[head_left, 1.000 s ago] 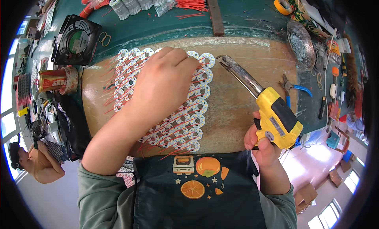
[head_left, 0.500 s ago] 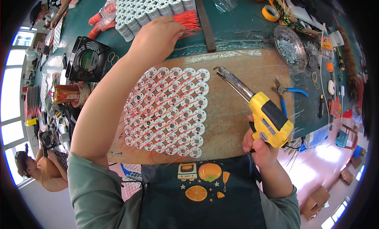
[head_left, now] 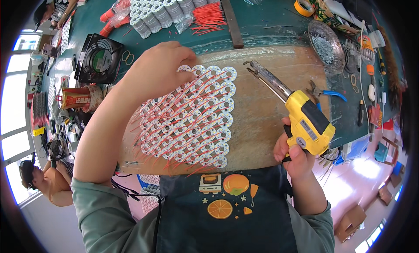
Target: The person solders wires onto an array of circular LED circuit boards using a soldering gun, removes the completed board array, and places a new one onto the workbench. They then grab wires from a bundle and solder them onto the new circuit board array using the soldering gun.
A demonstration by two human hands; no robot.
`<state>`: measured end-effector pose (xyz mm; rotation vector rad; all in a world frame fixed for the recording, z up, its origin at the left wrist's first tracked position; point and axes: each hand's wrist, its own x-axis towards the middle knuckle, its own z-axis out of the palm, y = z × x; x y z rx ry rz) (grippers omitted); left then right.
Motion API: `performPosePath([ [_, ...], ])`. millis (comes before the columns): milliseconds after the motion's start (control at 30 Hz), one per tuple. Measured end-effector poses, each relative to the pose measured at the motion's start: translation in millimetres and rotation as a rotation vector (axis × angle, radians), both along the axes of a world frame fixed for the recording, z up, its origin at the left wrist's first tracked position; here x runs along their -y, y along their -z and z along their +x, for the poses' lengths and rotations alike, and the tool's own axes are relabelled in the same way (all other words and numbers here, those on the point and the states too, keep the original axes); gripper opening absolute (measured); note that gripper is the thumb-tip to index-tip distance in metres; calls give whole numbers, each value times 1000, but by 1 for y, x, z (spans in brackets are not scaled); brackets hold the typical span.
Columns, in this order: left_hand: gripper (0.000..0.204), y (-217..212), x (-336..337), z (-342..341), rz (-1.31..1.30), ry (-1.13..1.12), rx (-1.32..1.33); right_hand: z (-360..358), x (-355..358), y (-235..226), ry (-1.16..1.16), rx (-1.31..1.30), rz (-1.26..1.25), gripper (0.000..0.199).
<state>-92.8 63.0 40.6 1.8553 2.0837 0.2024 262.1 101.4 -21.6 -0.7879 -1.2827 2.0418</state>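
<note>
Back from the red wires (head_left: 207, 18), the left hand (head_left: 158, 70), grip parted with nothing visible inside, partly covers ring boards (head_left: 194, 115) on a brown mat (head_left: 257, 109), mostly wired where seen, the rest unclear; the right hand (head_left: 297, 160) clasps a yellow soldering gun (head_left: 311, 140).

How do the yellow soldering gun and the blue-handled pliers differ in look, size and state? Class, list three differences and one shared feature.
The soldering gun is gripped in the right hand; the blue-handled pliers lie untouched, handles spread apart.
The soldering gun has a yellow-and-black body; the blue-handled pliers have blue grips and no yellow.
The soldering gun looks bulkier; the blue-handled pliers look slimmer.
Both have metal working ends.
</note>
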Motion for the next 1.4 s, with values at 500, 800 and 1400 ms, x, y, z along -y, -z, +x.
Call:
performPosePath([
  [500,46,7,24,18,-45,-28,-21,-12,-5,3,-12,-26,90,72],
  [800,54,14,38,19,79,-16,-81,-13,-5,5,6,-26,107,72],
  [1400,66,3,32,2,-232,-197,219,-8,-4,12,32,10,82,68],
])
